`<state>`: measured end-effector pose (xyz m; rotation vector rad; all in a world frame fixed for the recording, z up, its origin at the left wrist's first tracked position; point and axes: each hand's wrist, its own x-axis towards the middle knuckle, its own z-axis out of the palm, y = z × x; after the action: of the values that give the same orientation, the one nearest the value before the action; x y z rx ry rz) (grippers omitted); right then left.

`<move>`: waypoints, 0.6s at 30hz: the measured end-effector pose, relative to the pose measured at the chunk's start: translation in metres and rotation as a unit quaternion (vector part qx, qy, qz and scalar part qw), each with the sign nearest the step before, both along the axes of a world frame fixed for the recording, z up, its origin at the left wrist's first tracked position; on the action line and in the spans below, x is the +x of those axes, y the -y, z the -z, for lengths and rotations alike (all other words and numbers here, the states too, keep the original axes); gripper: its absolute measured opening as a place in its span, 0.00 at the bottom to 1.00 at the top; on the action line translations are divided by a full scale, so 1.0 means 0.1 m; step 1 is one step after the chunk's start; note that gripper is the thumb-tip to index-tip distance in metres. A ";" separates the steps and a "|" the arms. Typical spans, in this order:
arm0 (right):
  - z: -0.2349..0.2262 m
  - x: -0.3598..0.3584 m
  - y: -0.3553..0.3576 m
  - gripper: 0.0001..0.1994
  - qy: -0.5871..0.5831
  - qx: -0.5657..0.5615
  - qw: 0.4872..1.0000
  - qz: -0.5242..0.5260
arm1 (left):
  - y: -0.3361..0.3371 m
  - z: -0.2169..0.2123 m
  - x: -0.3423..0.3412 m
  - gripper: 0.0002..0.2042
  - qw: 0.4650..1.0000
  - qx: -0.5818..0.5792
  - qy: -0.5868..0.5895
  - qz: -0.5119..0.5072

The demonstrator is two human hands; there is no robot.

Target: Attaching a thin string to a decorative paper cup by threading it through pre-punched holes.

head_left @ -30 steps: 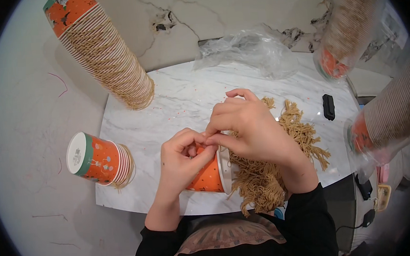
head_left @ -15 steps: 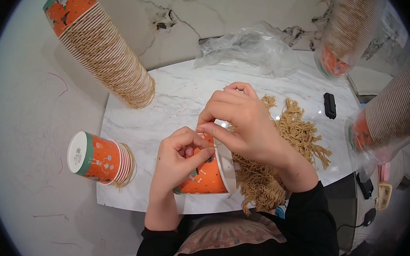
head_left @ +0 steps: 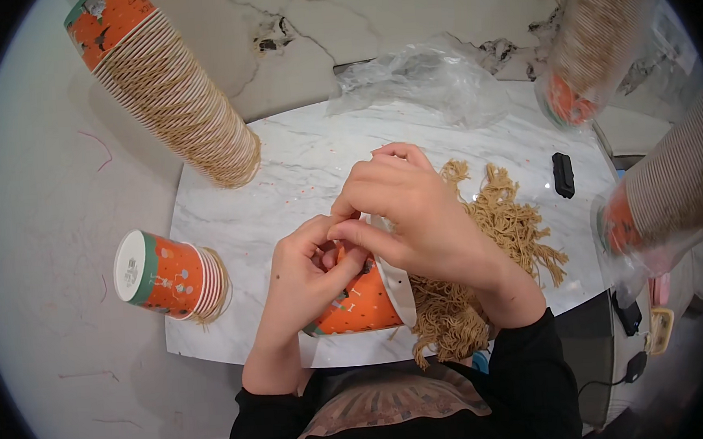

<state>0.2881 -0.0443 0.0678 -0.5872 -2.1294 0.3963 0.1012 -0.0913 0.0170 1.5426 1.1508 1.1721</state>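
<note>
An orange paper cup with a green base band and white rim lies on its side, its mouth toward the right. My left hand grips the cup's side, thumb and fingers closed near its upper edge. Just above, my right hand is closed in a pinch beside the left fingertips. Whatever sits between those fingers is hidden. Partly under my right forearm is a loose heap of tan cords, reaching the table's front edge.
On the left stand a short stack of matching cups and a tall stack, both with tan cords. Clear plastic lies at the back. A small black object and bagged cup stacks are at right on the marble-patterned table.
My right hand has shifted slightly left, its pinch closer to the left fingers. The cup's rim has tilted and moved a little to the right.
</note>
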 end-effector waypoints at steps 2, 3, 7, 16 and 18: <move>0.01 0.00 0.01 0.04 0.013 0.009 1.000 0.002 | 0.00 -0.03 0.02 0.07 1.000 0.003 -0.022 0.000; 0.01 0.00 0.02 0.03 0.027 0.019 0.999 0.002 | 0.00 -0.04 0.03 0.07 0.999 0.007 -0.043 -0.001; 0.03 -0.01 0.04 0.03 0.029 0.034 0.999 0.010 | -0.03 -0.10 0.01 0.09 0.996 0.011 -0.089 0.004; 0.08 -0.06 0.07 0.05 0.031 0.060 0.998 0.004 | 0.00 -0.22 -0.03 0.06 0.994 -0.045 -0.094 0.043; 0.07 -0.07 0.05 0.05 0.019 0.041 0.999 0.004 | 0.00 -0.21 -0.07 0.06 0.993 -0.074 -0.074 0.060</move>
<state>0.2812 -0.0490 0.0605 -0.5607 -2.1676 0.2937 0.0940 -0.0911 0.0383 1.5818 1.1951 0.8856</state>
